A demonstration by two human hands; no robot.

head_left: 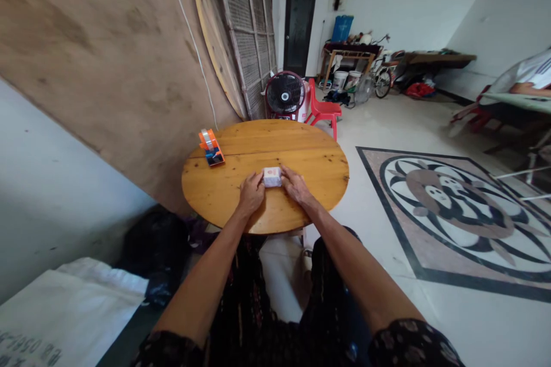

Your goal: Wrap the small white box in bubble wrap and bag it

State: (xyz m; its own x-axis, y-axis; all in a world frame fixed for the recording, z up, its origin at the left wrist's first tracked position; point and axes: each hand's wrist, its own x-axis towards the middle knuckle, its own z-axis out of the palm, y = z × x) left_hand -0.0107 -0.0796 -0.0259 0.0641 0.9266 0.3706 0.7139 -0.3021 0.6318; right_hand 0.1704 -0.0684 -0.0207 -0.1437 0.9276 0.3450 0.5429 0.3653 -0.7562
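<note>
A small white box (272, 176) with a faint reddish print sits at the middle of the round wooden table (241, 143). My left hand (252, 192) is closed against its left end, fingers pressed to the side. At the opposite end, my right hand (294, 183) grips the box the same way, so it is held between both hands. Whether the box rests on the wood or is slightly raised, I cannot tell. An orange and blue tape dispenser (210, 147) with a roll of clear tape stands near the table's left edge.
Beyond the table are a black fan (284, 94) and a red plastic chair (322, 108). A large wooden board (107, 28) leans along the left. White sacking (69, 309) lies at lower left. Another person's arm (529, 89) rests on a table at far right.
</note>
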